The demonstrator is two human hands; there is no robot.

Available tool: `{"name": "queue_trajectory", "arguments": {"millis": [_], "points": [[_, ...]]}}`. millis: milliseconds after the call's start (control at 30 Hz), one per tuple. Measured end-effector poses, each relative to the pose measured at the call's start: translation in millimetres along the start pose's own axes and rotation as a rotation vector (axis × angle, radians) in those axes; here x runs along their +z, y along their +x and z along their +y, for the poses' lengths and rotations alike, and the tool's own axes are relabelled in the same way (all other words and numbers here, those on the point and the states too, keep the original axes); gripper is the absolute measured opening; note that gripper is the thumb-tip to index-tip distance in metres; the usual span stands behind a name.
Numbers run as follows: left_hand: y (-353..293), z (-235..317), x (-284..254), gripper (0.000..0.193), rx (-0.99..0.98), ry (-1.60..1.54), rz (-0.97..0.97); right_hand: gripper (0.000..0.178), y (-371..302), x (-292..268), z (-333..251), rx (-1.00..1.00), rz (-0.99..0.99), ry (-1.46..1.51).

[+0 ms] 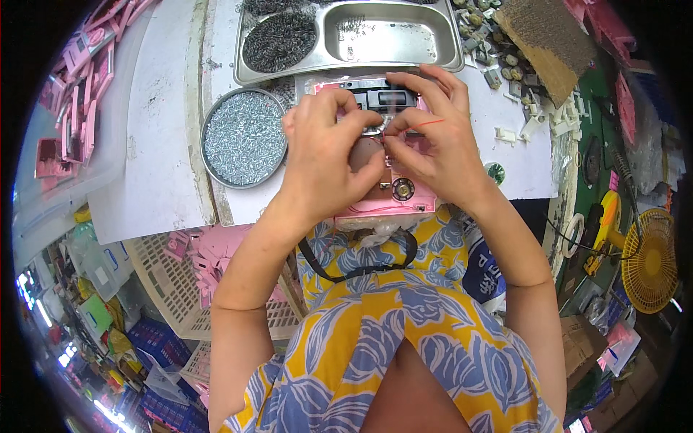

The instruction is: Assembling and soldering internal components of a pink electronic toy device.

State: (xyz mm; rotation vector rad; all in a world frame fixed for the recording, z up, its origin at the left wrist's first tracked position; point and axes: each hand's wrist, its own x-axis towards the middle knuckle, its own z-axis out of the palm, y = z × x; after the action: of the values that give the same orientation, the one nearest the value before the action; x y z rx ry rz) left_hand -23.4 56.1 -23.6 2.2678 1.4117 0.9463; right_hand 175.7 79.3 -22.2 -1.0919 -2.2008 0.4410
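Note:
A pink plastic casing (361,211) lies at the near edge of the table in front of me. It carries a black mechanism (390,99) at its far end and a small round speaker (403,189) at its near right. My left hand (328,148) rests over its left side, fingers bent, gripping it beside the mechanism. At the middle, my right hand (444,137) pinches thumb and forefinger together on a thin red wire (431,123), whose loose end crosses the fingers. Both sets of fingertips nearly meet, so the exact contact point is hidden.
On the left stands a round tray of small metal screws (244,137). Beyond the casing is a steel tray (440,43) with dark springs (280,42). Small parts (530,115) lie at the right, near a green spool (495,172). A crate (170,289) holds pink pieces; a yellow fan (648,261) stands right.

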Motion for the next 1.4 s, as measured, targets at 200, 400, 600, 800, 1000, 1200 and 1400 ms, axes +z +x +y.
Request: {"name": "queue_trajectory", "arguments": {"millis": [200, 400, 600, 800, 1000, 1200, 1400], "points": [[4, 1, 4, 0.017, 0.012, 0.053, 0.027, 0.01, -4, -8, 2, 0.008, 0.057, 0.003], [1, -11, -2, 0.014, -0.004, -0.002, -0.002, 0.013, -2, -8, -1, -0.031, 0.046, -0.076], [-4, -12, -1, 0.019, 0.082, -0.009, 0.047, 0.017, 8, 0, -9, -0.045, 0.036, -0.053], [-25, -8, -16, 0.015, 0.221, 0.087, 0.096, 0.015, 6, -6, -9, -0.103, -0.004, 0.004], [-26, 2, -8, 0.04, -0.105, 0.209, 0.287, 0.015, -5, -22, -19, 0.014, -0.07, -0.053], [-1, 24, -13, 0.024, -0.217, -0.623, -0.277, 0.02, -16, -30, -15, 0.009, -0.035, 0.403], [18, 23, -16, 0.013, -0.413, -0.655, -0.403, 0.024, -38, -58, 15, -0.145, 0.074, 0.196]]}}
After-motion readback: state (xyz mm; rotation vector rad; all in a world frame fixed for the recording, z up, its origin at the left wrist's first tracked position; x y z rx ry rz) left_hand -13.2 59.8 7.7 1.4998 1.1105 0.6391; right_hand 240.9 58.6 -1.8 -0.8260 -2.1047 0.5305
